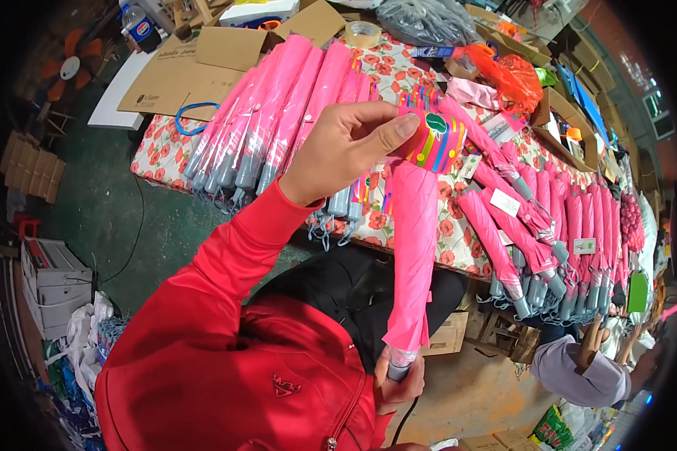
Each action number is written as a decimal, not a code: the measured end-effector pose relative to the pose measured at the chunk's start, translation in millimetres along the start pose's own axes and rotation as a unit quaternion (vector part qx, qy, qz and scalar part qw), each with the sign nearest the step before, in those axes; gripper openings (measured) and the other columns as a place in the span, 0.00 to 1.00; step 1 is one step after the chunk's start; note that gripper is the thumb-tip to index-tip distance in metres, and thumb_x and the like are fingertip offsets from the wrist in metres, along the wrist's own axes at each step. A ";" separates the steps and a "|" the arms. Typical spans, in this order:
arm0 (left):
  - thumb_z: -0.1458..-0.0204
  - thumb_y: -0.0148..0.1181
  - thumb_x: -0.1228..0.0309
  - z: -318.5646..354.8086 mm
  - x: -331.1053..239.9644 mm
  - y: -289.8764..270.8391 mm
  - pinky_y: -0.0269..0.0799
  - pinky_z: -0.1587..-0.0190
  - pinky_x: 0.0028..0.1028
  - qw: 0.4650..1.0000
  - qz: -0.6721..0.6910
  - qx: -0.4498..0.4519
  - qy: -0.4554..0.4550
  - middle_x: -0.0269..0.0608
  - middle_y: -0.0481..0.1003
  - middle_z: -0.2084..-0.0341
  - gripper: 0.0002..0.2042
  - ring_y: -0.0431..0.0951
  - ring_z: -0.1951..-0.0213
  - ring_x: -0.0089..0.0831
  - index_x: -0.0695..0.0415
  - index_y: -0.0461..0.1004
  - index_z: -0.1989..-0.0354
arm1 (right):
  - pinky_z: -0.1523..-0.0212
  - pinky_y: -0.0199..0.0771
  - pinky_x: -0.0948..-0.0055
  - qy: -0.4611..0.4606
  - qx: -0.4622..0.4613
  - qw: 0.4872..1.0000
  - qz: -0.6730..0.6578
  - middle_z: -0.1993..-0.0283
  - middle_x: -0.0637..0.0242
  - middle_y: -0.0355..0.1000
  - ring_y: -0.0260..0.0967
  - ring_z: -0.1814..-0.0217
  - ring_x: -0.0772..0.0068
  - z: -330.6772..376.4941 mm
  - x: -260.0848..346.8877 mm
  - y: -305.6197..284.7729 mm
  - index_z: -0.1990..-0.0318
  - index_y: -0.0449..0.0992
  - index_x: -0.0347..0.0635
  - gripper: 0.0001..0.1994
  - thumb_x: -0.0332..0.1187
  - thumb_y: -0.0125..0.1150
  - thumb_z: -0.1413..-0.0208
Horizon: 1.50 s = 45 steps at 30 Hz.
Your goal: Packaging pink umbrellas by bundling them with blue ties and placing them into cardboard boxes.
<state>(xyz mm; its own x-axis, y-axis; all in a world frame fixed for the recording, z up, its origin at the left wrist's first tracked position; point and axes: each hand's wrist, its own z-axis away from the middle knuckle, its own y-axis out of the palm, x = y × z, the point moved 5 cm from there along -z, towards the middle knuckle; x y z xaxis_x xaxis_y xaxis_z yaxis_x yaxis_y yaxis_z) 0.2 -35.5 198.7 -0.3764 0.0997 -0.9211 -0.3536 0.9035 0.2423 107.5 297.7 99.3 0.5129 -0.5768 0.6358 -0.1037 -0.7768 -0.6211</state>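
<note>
One green floor [120,210] at left; flower-print tablecloth [453,233] spanning the far side. Rows of pink umbrellas [295,113] on it, left and right. Held pink umbrella [412,248] at centre, running from table toward lap. Left hand [342,146] pinches a striped multicoloured piece [429,146] at its far end, thumb on top. Right hand [400,387] curls around the near grey handle [398,371].

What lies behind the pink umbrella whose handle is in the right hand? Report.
Beside the pink umbrella, flowered tablecloth shows either side higher up, dark trousers lower down, and a cardboard box at lower right. Whatever sits directly behind the umbrella is covered and cannot be seen.
</note>
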 end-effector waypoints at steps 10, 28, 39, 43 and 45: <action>0.45 0.68 0.71 -4.6 2.7 -1.3 0.66 0.75 0.16 0.999 -0.047 0.024 -0.009 0.34 0.79 0.75 0.10 0.71 0.77 0.16 0.65 0.81 0.60 | 0.70 0.72 0.68 0.030 -0.007 0.998 -0.058 0.67 0.55 0.77 0.70 0.74 0.57 -2.7 -0.5 12.5 0.54 0.77 0.33 0.22 0.27 0.71 0.61; 0.54 0.71 0.80 -27.0 27.7 -5.9 0.75 0.55 0.19 0.975 -0.031 0.140 -0.168 0.40 0.81 0.65 0.19 0.79 0.64 0.23 0.64 0.77 0.51 | 0.71 0.69 0.75 0.275 0.124 0.924 -0.234 0.71 0.62 0.76 0.67 0.76 0.69 13.6 -18.6 33.3 0.58 0.77 0.34 0.16 0.31 0.72 0.53; 0.52 0.72 0.76 -43.6 51.8 0.7 0.73 0.72 0.16 0.973 0.054 0.162 -0.154 0.40 0.80 0.68 0.15 0.77 0.75 0.22 0.64 0.76 0.56 | 0.73 0.66 0.77 0.176 0.139 0.959 -0.172 0.74 0.66 0.73 0.63 0.78 0.73 -17.6 0.6 35.4 0.59 0.76 0.35 0.13 0.30 0.69 0.51; 0.52 0.72 0.76 -39.2 58.8 -8.9 0.71 0.74 0.16 0.971 -0.002 0.164 -0.176 0.38 0.79 0.69 0.14 0.75 0.77 0.20 0.63 0.76 0.58 | 0.74 0.62 0.80 0.110 0.131 0.975 -0.143 0.75 0.67 0.70 0.58 0.78 0.79 -17.3 -0.2 39.9 0.56 0.73 0.35 0.11 0.28 0.64 0.46; 0.52 0.72 0.76 -36.7 62.9 -11.2 0.71 0.75 0.16 0.971 0.014 0.164 -0.176 0.38 0.79 0.69 0.13 0.74 0.77 0.19 0.63 0.76 0.58 | 0.75 0.61 0.81 0.173 0.164 0.947 -0.215 0.75 0.67 0.70 0.59 0.78 0.78 -12.7 -5.0 42.9 0.55 0.74 0.34 0.12 0.29 0.64 0.46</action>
<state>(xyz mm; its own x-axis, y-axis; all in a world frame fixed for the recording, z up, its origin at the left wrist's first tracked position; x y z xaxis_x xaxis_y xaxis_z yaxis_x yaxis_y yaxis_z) -50.9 -54.7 149.2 -0.0459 0.2095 -0.9767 -0.0352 0.9768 0.2112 89.7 264.0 75.3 0.1316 -0.3169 0.9393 0.3517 -0.8710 -0.3431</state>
